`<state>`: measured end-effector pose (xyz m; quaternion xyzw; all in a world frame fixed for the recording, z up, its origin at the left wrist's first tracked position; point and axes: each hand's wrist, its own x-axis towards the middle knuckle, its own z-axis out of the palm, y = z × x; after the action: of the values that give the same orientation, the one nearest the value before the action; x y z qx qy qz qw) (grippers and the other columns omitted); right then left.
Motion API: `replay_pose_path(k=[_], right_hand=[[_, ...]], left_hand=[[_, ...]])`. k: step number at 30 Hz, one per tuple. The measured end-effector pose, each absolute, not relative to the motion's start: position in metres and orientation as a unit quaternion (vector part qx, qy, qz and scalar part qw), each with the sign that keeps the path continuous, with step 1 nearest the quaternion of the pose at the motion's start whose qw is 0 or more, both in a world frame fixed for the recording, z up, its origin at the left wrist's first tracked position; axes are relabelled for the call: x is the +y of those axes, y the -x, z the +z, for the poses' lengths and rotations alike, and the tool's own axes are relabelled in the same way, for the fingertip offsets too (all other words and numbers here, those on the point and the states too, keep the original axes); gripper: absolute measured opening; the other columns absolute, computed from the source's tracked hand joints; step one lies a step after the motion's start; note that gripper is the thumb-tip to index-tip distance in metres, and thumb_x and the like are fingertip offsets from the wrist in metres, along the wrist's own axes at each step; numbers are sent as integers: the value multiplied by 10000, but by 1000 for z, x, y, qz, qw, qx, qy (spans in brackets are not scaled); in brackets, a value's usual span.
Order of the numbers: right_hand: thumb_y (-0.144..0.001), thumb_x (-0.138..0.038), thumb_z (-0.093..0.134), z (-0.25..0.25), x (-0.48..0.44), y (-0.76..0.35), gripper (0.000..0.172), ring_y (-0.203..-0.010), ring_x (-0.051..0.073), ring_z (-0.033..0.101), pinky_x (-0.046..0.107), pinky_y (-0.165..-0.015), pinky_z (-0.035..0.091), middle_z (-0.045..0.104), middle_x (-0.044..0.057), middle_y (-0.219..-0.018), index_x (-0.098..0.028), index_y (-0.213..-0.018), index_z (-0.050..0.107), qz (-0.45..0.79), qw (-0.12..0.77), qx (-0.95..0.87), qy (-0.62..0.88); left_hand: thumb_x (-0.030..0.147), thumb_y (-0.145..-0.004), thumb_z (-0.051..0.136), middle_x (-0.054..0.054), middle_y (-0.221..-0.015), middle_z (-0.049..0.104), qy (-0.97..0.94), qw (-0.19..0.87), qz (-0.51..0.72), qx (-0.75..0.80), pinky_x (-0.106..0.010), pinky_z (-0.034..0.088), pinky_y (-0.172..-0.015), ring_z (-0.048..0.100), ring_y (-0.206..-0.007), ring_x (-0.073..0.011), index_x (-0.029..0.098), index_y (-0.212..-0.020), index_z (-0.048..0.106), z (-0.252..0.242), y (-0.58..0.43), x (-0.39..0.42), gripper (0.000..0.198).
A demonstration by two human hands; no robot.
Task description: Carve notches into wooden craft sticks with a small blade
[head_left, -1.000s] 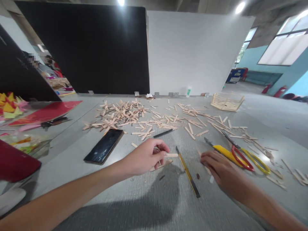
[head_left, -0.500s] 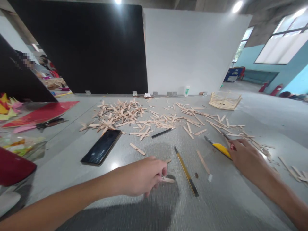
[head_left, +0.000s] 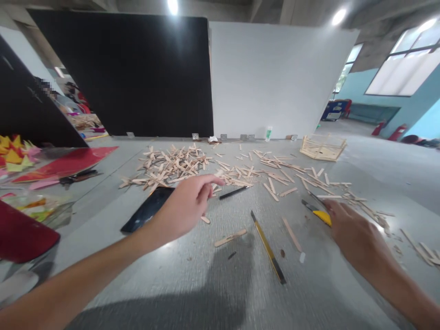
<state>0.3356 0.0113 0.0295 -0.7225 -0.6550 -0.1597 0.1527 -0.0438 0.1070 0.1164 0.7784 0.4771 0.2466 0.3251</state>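
Grey-bladed scissors [head_left: 316,198] under palm-down right hand [head_left: 354,229]; left hand [head_left: 187,201], forefinger outstretched; both grips unclear.

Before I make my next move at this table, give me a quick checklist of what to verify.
1. Slim yellow tool free of both hands: ok, lying on the table.
2. Wooden piece in front free of both hands: ok.
3. Phone fully in sight: not ok, the left hand and wrist block part of it.
4. Grip of the left hand: cannot tell, its underside is hidden.
5. Dark blade held by the right hand: cannot tell, the hand hides its near end.
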Motion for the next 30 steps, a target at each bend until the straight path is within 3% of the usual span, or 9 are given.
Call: replay_pose_path(k=[5,9,14,18,21,23,25,27,30], right_hand=[[-1058,-289,305,24,4,-303,343,-825,285,777,394,-648,584,769,118,-1069,-212,-1196,609,-150,155,-713,667],[-1063,-262,342,16,2,-295,331,-965,292,769,442,-790,628,768,126,-1152,-195,-1218,627,-147,162,-745,631],[-935,-88,371,13,-3,-289,428,-1146,404,684,624,-892,591,720,199,-1239,-142,-1223,683,-159,158,-768,600],[-996,-72,397,25,-15,-261,588,-1339,343,593,581,-990,580,610,115,-1488,-316,-1525,471,-77,103,-856,500],[-1032,-233,549,30,-21,-242,320,-1331,320,598,547,-1062,551,638,101,-1431,-299,-1343,586,35,91,-883,459],[-1048,-254,540,27,-22,-239,145,-1200,281,674,463,-1007,590,693,100,-1274,-258,-1165,626,57,119,-870,474],[-1075,-170,407,20,-20,-244,210,-969,221,734,367,-848,634,708,85,-1066,-233,-1050,607,56,143,-853,498],[-1054,-92,328,15,-17,-253,283,-864,208,748,334,-751,646,706,88,-988,-203,-1117,580,5,154,-844,514],[-963,-29,369,14,-13,-262,394,-997,282,770,396,-787,670,733,170,-1120,-135,-1313,515,-103,152,-842,507]], left_hand=[[321,-956,563,-36,-700,662,-777,313,232,495,-267,420,-543,610,-601,-183,173,-1101,770,130,53,123,293],[328,-924,616,-57,-779,728,-786,317,225,481,-278,456,-623,666,-667,-192,177,-963,781,128,53,129,227],[288,-966,519,-46,-871,720,-787,384,190,444,-272,482,-597,673,-622,-173,187,-1181,669,112,48,124,280],[271,-997,518,-8,-900,739,-792,426,172,403,-241,405,-546,570,-603,-144,242,-1388,466,107,41,108,396],[330,-1026,526,-6,-935,776,-787,466,140,380,-233,339,-522,471,-573,-112,227,-1206,589,113,36,96,217],[369,-1037,527,-5,-919,785,-780,489,123,372,-238,307,-511,429,-552,-98,207,-1034,651,118,33,91,204],[373,-1034,543,-9,-884,786,-764,514,123,370,-242,308,-512,427,-549,-98,197,-1002,662,122,32,86,215],[384,-1026,568,-20,-863,785,-747,537,130,371,-245,329,-523,451,-575,-108,190,-1016,663,124,32,84,217],[428,-1023,587,-24,-878,788,-739,546,133,373,-252,342,-528,467,-610,-117,192,-996,662,124,32,82,249]])
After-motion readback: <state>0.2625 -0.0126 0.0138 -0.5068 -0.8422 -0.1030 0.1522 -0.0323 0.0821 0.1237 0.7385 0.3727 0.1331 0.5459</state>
